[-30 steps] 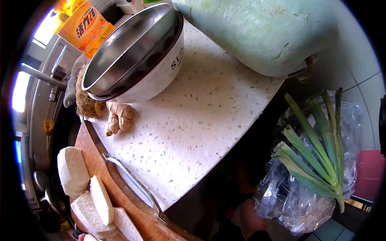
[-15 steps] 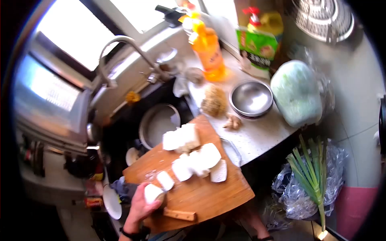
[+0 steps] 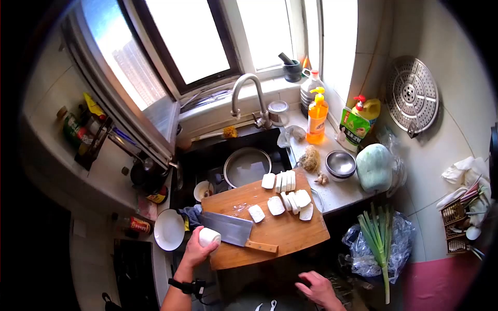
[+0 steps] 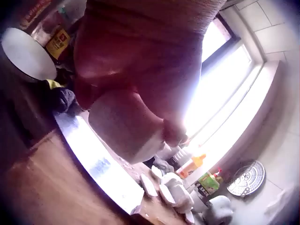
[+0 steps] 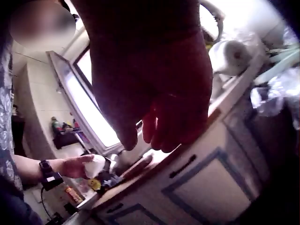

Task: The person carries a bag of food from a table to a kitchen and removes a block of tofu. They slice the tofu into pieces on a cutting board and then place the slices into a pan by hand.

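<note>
The left hand (image 3: 196,250) grips a thick white piece (image 3: 209,237) above the left part of the wooden cutting board (image 3: 301,241); in the left wrist view the fingers curl round this piece (image 4: 124,124). A cleaver (image 3: 225,228) lies flat on the board beside that hand, its wooden handle (image 3: 262,246) toward the front edge. Several white slices (image 3: 276,206) lie on the board's right half. In front of the board, the right hand (image 3: 319,289) hangs with loosely bent fingers and holds nothing; the right wrist view shows it (image 5: 154,103) dark against the window.
Behind the board, a metal pan (image 3: 248,167) sits in the sink. To the right are ginger (image 3: 321,179), a metal bowl (image 3: 341,164) and a large pale-green melon (image 3: 374,167). Green leeks (image 3: 380,238) lie on plastic at the right. A white bowl (image 3: 169,229) stands at the left.
The head view has swung back and left from the counter, showing the whole board. The left hand still holds the white piece, the cleaver blade now shows, and the right hand has come into view.
</note>
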`<act>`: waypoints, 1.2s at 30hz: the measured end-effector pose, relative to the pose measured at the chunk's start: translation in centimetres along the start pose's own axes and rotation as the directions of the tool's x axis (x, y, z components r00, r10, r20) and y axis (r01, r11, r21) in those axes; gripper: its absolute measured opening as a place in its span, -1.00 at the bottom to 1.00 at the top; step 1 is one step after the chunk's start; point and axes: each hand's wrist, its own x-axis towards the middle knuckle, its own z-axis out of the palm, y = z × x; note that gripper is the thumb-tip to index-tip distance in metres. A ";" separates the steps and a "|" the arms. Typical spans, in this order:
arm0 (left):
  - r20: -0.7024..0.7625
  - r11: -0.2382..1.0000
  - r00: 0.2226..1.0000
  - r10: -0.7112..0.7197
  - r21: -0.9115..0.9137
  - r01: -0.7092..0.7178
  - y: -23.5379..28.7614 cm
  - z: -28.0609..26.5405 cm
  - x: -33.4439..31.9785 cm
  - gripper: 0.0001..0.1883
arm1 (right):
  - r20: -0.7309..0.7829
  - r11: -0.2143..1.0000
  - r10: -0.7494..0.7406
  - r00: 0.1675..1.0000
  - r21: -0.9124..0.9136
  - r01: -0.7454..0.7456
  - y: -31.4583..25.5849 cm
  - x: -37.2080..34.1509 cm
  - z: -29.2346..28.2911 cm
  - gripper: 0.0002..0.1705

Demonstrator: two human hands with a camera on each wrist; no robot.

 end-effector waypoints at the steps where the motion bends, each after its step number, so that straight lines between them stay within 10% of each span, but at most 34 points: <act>1: 0.012 0.999 0.999 -0.030 -0.022 0.031 -0.4 -0.7 -1.0 -0.07 | 0.025 0.999 -0.047 0.999 0.017 0.047 -1.1 1.5 1.0 -0.61; 8: 0.170 0.990 0.980 -0.100 -0.085 0.116 -2.5 -3.8 -3.0 -0.04 | -0.047 0.838 -0.380 0.924 -0.440 0.322 -6.2 12.5 9.0 -0.47; 16: 0.307 0.958 0.949 -0.074 -0.243 0.153 -5.5 -5.8 1.7 0.00 | 0.170 0.756 -0.179 0.969 -0.607 0.246 -5.3 17.9 12.0 -0.57; 27: 0.360 0.973 0.932 -0.042 -0.198 0.120 -4.9 -9.7 8.0 -0.01 | 0.037 0.892 0.225 0.974 -0.409 -0.190 -15.9 8.9 6.7 -0.58; 32: 0.391 0.940 0.869 0.303 0.029 -0.340 -4.4 -5.4 9.4 -0.05 | 0.031 0.851 0.523 0.852 0.044 -0.523 -14.0 6.6 6.7 -0.54; 36: 0.499 0.921 0.812 0.303 0.065 -0.384 -3.0 -2.2 9.5 -0.07 | -0.043 0.833 0.536 0.843 0.190 -0.520 -11.7 7.7 8.3 -0.58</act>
